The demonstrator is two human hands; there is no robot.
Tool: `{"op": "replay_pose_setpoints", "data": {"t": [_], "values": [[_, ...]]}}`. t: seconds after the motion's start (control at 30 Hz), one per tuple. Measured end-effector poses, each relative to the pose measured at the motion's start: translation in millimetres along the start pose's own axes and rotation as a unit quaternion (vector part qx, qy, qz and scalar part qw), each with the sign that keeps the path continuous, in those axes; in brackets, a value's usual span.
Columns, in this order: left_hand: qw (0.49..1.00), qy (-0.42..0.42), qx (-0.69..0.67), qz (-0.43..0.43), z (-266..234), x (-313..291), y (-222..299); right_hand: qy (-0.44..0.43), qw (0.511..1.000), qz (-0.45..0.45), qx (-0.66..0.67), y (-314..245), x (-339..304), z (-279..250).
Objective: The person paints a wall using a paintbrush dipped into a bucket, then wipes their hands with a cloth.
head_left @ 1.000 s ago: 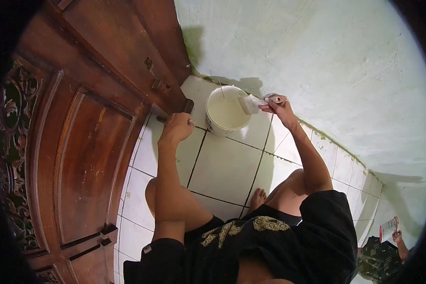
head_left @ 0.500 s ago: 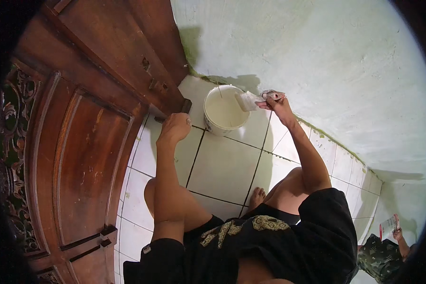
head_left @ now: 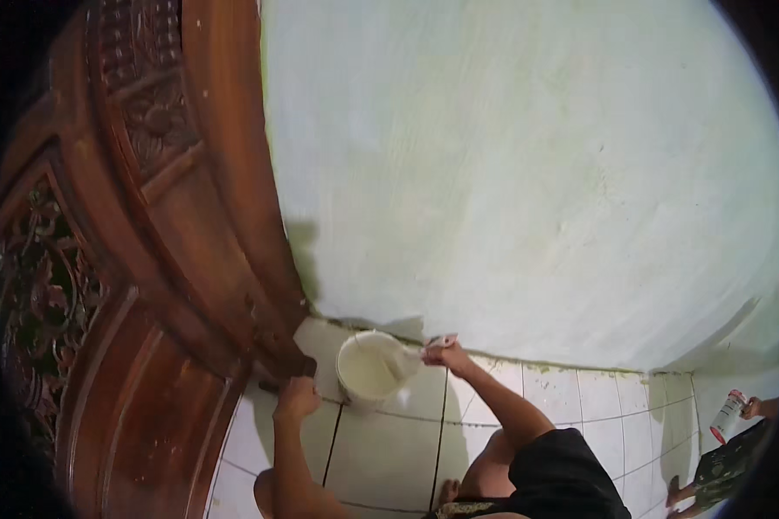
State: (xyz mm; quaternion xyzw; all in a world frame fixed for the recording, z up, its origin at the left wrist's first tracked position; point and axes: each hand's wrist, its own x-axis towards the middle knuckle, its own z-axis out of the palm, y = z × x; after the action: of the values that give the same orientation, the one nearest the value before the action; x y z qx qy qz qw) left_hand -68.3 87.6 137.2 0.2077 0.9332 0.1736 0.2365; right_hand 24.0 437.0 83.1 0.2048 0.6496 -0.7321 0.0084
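Note:
My right hand [head_left: 447, 353] grips a wide paintbrush [head_left: 404, 359] by its handle. The pale bristles reach over the right rim of a white bucket [head_left: 344, 382] on the tiles, which holds cream-white paint [head_left: 370, 370]. My left hand [head_left: 298, 398] is closed beside the dark foot of the carved wooden furniture [head_left: 260, 337], left of the bucket. What its fingers grip, if anything, is hidden.
A pale, patchily painted wall [head_left: 493, 190] rises behind the bucket. Brown carved wood fills the left side. White tiles [head_left: 389, 450] cover the floor. At the far right, another person's hand [head_left: 757, 407] holds a white-and-red cylindrical container [head_left: 728, 417].
The view has tilted up, so the wall fills more of it and the bucket and both hands appear lower. The brush has shifted slightly further over the bucket. My left hand stays beside the wood.

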Motion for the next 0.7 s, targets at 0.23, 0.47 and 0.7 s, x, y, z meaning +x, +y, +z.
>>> {"op": "replay_pose_setpoints", "data": {"t": [0.23,0.47,0.7], "values": [[1.0,-0.012,-0.012,0.021,-7,11,28,0.055,0.998,-0.03,0.025,-29,-5,9],[0.999,-0.021,-0.031,0.038,0,24,19,0.083,0.989,-0.112,-0.053,-19,1,19],[0.999,-0.028,-0.016,0.034,2,16,16,0.115,0.915,-0.099,-0.373,-24,-12,27]]}}
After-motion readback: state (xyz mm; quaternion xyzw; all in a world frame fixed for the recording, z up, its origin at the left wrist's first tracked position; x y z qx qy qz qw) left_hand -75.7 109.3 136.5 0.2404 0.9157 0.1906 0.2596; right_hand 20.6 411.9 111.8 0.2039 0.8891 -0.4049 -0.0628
